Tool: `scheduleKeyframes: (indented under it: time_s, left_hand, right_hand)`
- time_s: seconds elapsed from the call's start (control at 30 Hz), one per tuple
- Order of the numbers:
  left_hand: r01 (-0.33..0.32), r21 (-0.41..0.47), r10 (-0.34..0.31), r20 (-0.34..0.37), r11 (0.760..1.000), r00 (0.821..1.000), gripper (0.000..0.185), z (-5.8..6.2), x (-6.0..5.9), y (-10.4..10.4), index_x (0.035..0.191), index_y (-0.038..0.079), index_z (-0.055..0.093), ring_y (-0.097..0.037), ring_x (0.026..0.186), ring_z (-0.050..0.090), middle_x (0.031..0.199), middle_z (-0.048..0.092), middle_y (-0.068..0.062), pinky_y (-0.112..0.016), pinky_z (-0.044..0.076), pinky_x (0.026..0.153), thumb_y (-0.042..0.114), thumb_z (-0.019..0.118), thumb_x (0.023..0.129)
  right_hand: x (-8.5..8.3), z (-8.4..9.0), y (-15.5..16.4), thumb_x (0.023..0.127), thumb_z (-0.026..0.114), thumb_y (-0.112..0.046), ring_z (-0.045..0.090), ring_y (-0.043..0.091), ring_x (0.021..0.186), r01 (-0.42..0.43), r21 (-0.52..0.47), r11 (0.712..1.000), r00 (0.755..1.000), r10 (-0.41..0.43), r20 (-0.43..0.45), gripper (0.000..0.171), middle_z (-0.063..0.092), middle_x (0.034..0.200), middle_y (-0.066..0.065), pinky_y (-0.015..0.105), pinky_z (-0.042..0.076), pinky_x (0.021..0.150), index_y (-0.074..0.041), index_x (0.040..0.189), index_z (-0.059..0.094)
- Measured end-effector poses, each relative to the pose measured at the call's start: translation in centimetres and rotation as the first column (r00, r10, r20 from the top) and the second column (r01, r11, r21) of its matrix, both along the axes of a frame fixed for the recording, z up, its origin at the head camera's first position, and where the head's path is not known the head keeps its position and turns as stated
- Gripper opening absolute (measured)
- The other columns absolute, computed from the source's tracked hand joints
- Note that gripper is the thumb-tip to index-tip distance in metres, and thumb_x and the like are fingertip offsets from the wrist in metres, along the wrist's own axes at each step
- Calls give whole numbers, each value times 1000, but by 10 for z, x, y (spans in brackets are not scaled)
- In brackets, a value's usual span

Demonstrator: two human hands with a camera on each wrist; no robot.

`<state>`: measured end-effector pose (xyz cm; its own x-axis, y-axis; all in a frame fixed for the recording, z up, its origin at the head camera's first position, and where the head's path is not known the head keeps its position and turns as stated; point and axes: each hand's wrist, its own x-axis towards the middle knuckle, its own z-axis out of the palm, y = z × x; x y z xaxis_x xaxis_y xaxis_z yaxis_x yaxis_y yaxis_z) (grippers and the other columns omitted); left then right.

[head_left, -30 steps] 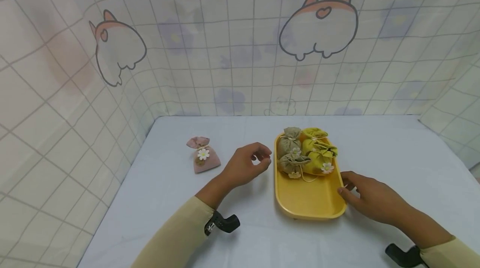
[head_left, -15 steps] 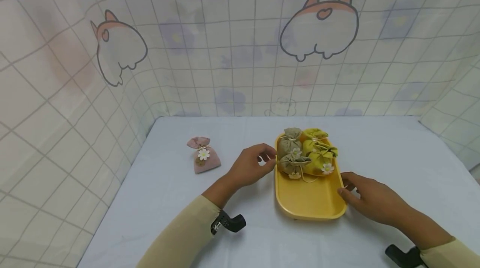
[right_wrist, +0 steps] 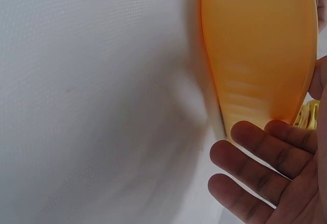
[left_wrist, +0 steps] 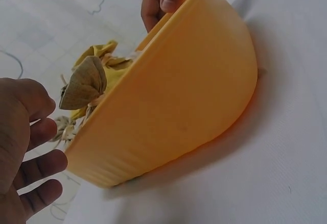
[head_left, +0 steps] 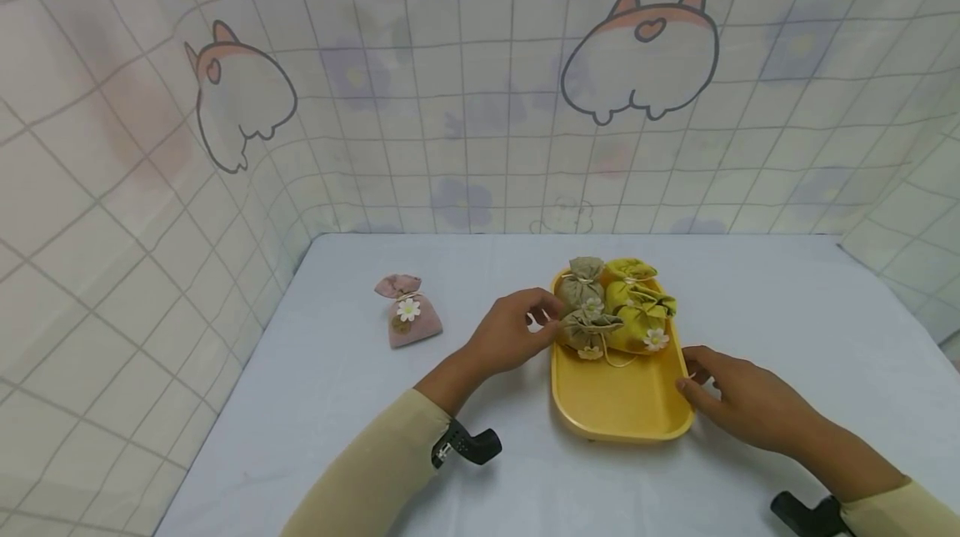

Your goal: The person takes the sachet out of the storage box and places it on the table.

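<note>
Left hand (head_left: 510, 335), fingers loosely open, reaches the olive pouch (head_left: 587, 327) at the yellow tray's (head_left: 622, 404) 12 o'clock end; open right hand (head_left: 738, 404) steadies the tray's 3 o'clock rim. Next, seemingly: pinch the pouch.

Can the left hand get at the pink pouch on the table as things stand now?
Probably yes. The pink pouch lies alone on the table, to the left of the left hand, with nothing between them. That hand is at the tray edge and looks free.

Left hand (head_left: 512, 335) fingers hide behind the tan pouch (head_left: 588, 328); contact cannot be told
</note>
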<state>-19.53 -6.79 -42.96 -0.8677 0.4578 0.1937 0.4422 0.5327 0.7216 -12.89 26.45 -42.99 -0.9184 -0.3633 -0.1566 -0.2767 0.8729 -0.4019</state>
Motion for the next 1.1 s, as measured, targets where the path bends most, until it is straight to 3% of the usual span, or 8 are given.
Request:
scheduleKeyframes:
  time_s: [0.17,0.4,0.7,1.1]
  left_hand:
    - [0,-16,0,6,1000,1000,20,1,-1,4,117,14,70,-8,96,60,103,65,11,-29,53,87,19,70,97]
    - [-10,-37,9,-21,999,1000,20,5,-1,9,116,13,70,-22,104,63,103,66,8,-26,51,86,17,70,97]
    - [-9,-78,3,-79,997,997,20,4,-3,13,115,12,73,-14,100,59,103,69,10,-25,50,87,18,70,97]
    - [-66,-209,50,-81,976,996,19,5,-3,23,114,17,73,-14,101,58,102,69,11,-27,49,86,23,71,96]
  right_hand:
    - [0,1,0,101,62,-47,66,20,91,2,4,1000,1000,-2,11,59,69,106,0,47,57,74,-1,137,55]
    - [-1,0,0,101,61,-48,66,20,91,0,3,1000,1000,0,7,59,69,106,0,47,57,74,-1,137,55]
    - [1,2,-2,101,62,-47,65,19,91,11,3,1000,1000,-11,9,58,69,105,0,46,57,75,-2,137,56]
    - [2,1,-2,100,63,-46,65,19,91,6,-3,1000,1000,-6,5,57,69,105,0,47,57,74,-2,136,56]
